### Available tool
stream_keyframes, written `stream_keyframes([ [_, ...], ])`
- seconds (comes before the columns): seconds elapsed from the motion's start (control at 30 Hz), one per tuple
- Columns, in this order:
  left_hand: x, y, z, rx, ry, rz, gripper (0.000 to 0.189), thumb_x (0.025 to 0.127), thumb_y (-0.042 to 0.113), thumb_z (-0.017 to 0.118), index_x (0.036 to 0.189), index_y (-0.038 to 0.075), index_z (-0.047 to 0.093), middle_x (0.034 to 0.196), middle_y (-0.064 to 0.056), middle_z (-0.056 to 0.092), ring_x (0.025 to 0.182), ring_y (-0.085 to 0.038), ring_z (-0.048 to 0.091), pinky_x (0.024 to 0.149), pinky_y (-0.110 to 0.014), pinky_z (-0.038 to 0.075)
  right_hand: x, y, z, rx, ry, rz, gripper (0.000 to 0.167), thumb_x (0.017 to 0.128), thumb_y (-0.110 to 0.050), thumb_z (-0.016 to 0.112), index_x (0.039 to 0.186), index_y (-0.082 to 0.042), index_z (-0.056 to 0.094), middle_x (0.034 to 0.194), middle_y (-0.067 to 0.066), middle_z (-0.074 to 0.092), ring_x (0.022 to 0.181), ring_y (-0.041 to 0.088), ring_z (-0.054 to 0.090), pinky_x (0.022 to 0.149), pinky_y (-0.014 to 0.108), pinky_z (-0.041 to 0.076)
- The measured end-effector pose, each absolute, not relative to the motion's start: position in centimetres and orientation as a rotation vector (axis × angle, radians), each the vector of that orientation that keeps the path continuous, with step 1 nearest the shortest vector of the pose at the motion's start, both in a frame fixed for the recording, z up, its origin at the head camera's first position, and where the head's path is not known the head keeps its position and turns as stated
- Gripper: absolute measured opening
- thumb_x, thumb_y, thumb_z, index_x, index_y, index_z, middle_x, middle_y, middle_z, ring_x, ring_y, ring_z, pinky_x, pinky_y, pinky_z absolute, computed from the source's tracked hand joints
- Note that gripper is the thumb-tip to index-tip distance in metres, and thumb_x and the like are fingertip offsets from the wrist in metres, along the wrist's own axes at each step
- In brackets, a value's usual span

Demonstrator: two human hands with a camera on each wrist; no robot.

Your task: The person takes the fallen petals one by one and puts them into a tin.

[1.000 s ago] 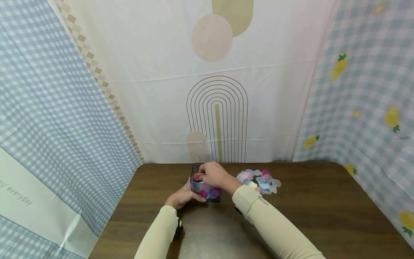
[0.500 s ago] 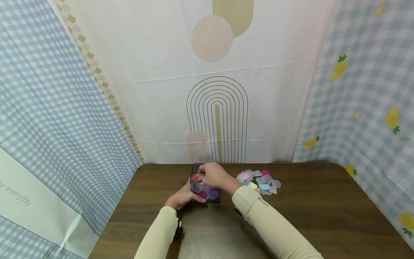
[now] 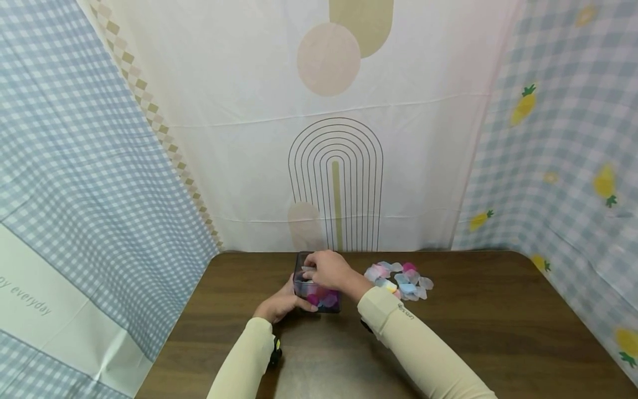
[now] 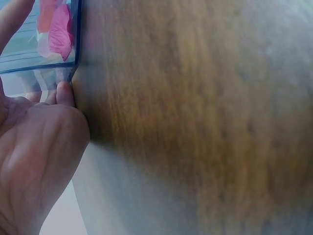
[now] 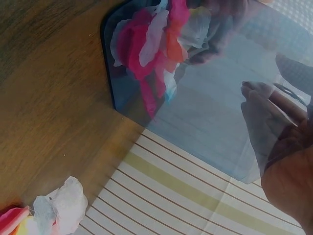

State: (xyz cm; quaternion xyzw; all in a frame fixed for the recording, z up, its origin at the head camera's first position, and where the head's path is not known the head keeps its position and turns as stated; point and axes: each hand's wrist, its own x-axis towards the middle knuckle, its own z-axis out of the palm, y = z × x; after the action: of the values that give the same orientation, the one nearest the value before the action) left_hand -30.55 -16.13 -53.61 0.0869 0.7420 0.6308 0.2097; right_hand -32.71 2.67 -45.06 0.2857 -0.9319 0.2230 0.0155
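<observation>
A clear plastic box (image 3: 299, 289) with dark edges stands on the table, its top uncovered. Colourful fabric petals (image 3: 327, 300) in pink, purple and white lie in its lower part; in the right wrist view an orange petal (image 5: 173, 41) is among them. My left hand (image 3: 280, 303) holds the box at its near left side, thumb across the front; in the left wrist view fingers (image 4: 64, 93) show by the wall. My right hand (image 3: 330, 270) reaches into the box top, its fingertips pinching a pale, translucent petal (image 5: 264, 89), partly hidden.
To the right of the box, a loose pile of petals (image 3: 406, 287) in white, blue and pink lies on the brown wooden table (image 3: 478, 310). A printed cloth (image 3: 239, 183) hangs behind the table's far edge, with checked cloths at both sides.
The orange petal has left my right fingertips and dropped into the box; a pale petal now shows at those fingers. My left hand and the box stay in place.
</observation>
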Motion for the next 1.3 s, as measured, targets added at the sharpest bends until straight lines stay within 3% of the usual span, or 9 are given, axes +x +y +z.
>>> stream_keyframes([
  [0.4,-30.2,-16.2,-53.4,0.220,2.070,1.741,0.112,0.075,-0.002,0.089,0.162,0.019,0.022,0.161,-0.013,0.047,0.140,-0.030,0.054,0.128,-0.054,0.034,-32.1,2.6,-45.0,0.825,-2.962,0.660,0.034,0.103,-0.037,0.069,0.130,-0.017,0.075,0.126,0.003,0.079,0.117,0.024,0.073,0.103,0.048,0.057],
  [0.9,-30.1,-16.1,-53.5,0.235,2.078,1.730,0.110,0.074,-0.002,0.089,0.160,0.018,0.024,0.161,-0.013,0.047,0.139,-0.029,0.054,0.126,-0.052,0.036,-31.7,2.7,-45.4,0.805,-2.953,0.668,0.028,0.105,-0.032,0.066,0.128,-0.021,0.077,0.127,0.001,0.079,0.120,0.024,0.072,0.103,0.050,0.056],
  [1.3,-30.3,-16.2,-53.5,0.231,2.107,1.744,0.111,0.070,-0.006,0.091,0.157,0.013,0.024,0.155,-0.017,0.051,0.131,-0.027,0.060,0.113,-0.038,0.048,-32.4,4.4,-44.8,0.973,-2.790,0.971,0.025,0.108,-0.023,0.063,0.122,-0.009,0.077,0.122,0.007,0.079,0.110,0.022,0.074,0.098,0.043,0.060],
])
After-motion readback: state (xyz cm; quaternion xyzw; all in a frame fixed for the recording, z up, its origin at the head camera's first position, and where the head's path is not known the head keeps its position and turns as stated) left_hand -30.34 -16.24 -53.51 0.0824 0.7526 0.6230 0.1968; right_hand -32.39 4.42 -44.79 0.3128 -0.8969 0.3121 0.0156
